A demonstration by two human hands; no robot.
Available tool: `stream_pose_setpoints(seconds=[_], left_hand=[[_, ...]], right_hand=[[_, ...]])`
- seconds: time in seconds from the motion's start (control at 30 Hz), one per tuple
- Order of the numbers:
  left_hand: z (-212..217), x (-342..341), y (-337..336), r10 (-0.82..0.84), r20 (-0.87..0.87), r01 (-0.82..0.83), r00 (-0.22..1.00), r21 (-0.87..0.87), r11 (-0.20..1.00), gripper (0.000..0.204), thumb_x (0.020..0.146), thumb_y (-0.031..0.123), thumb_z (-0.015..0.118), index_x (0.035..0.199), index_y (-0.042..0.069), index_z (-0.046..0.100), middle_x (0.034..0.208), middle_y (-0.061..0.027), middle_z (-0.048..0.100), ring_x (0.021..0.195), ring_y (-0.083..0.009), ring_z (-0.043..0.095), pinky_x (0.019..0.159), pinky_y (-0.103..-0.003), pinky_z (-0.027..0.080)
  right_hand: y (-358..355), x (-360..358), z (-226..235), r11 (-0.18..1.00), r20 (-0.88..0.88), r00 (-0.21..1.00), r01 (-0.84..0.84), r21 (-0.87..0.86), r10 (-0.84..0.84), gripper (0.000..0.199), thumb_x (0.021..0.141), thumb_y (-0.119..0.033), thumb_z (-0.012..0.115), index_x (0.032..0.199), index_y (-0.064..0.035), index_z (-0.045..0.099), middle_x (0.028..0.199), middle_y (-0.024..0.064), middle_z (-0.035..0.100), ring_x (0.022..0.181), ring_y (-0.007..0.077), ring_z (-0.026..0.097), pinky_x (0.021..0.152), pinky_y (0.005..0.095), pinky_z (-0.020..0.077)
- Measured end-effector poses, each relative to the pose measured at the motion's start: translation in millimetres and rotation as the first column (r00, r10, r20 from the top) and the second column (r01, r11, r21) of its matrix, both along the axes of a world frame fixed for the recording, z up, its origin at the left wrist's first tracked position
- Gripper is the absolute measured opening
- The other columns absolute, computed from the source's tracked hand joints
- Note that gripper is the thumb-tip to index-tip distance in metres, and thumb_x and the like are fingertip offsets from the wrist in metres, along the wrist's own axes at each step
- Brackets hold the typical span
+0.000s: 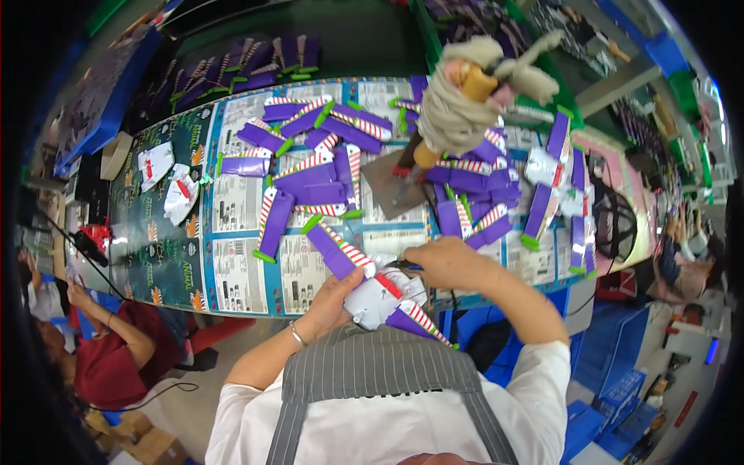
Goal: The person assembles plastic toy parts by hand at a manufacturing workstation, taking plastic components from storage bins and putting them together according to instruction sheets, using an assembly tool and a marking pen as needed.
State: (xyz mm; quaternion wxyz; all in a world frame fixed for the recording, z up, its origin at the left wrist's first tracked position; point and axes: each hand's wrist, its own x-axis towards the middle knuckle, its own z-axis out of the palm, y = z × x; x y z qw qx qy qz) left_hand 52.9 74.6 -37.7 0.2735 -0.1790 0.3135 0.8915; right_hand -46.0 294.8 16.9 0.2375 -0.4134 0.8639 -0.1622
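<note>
The work in hand seems to be the joining of purple wings to a white body (pixel 363 305), which sits at the near edge of the surface (pixel 174 256), just in front of the person's apron (pixel 380 364). The left hand (pixel 328 301) is closed around the side of this body, its thumb beside the base of one purple wing (pixel 332 254) that points up and to the left; a second purple wing (pixel 412 323) sticks out at the lower right. The right hand (pixel 449 262) is curled firmly around a dark tool (pixel 405 264), partly hidden by the fingers, its end directed at the upper part of the body near the red stripe (pixel 388 285). Whether the tip touches cannot be made out. With both wings in place, the step looks like fastening rather than fitting. The next move probably calls for the left hand to keep the body steady and the wings aligned while the right hand works the tool at the joint, without pressing hard enough to slip across the white shell.
</note>
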Motion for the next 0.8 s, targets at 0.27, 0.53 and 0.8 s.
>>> stream_pose_setpoints(seconds=[0.27,0.53,0.8], left_hand=[[17,-51,10,0.088,0.106,-0.092,0.99,0.027,0.995,0.037,0.088,0.026,0.058,0.116,0.002,0.052,0.113,-0.0111,0.059,0.104,-0.0229,0.058,0.093,-0.037,0.045],[19,-86,11,0.123,0.12,-0.127,0.985,0.024,0.992,0.034,0.089,0.024,0.057,0.114,0.003,0.053,0.112,-0.0111,0.059,0.104,-0.0249,0.058,0.092,-0.038,0.046],[30,-93,14,0.124,0.104,-0.122,0.987,-0.026,0.992,0.033,0.09,0.025,0.055,0.115,0.004,0.053,0.112,-0.0117,0.06,0.104,-0.0257,0.058,0.091,-0.04,0.047]], right_hand=[[-9,-23,2,0.994,-0.271,0.961,0.081,0.069,-0.059,0.013,0.075,-0.007,0.052,0.086,-0.0014,0.058,0.068,0.0142,0.064,0.065,0.0293,0.065,0.054,0.04,0.0503],[-7,-40,3,0.969,-0.245,0.955,0.205,0.138,-0.167,0.018,0.076,-0.008,0.051,0.09,-0.0028,0.061,0.075,0.0155,0.065,0.073,0.0293,0.066,0.061,0.0387,0.0523],[0,-41,-2,0.959,-0.235,0.936,0.279,0.045,-0.262,0.019,0.07,-0.007,0.058,0.088,-0.0028,0.06,0.075,0.0156,0.065,0.072,0.0305,0.065,0.061,0.0399,0.0512]])
